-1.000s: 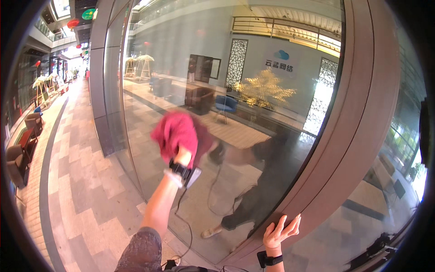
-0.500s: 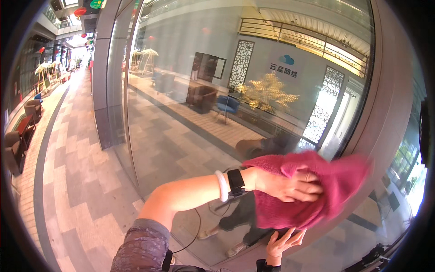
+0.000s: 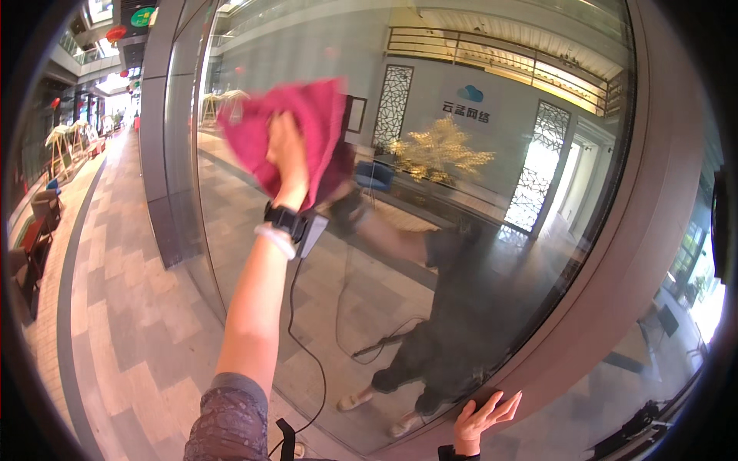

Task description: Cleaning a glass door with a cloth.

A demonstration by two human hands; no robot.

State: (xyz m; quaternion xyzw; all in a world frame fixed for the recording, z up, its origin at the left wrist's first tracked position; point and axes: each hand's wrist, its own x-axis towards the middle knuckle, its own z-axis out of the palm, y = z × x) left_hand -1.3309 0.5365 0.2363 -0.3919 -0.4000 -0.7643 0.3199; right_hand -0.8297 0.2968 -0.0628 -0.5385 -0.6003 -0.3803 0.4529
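We list one red cloth (image 3: 321, 115), at the glass pane (image 3: 254, 257) and held in our left hand (image 3: 287, 154); our right hand (image 3: 480, 421), empty, fingers apart, at the frame (image 3: 596, 326); best practice, we judge: cloth flat, pressure even, dangling cord (image 3: 324, 376) clear.

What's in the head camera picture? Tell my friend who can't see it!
A person's left hand holds a crimson cloth against a large glass pane, while the right hand rests on the brown frame. A golden-leaved plant shows in the glass, and a tiled walkway stretches away on the left.
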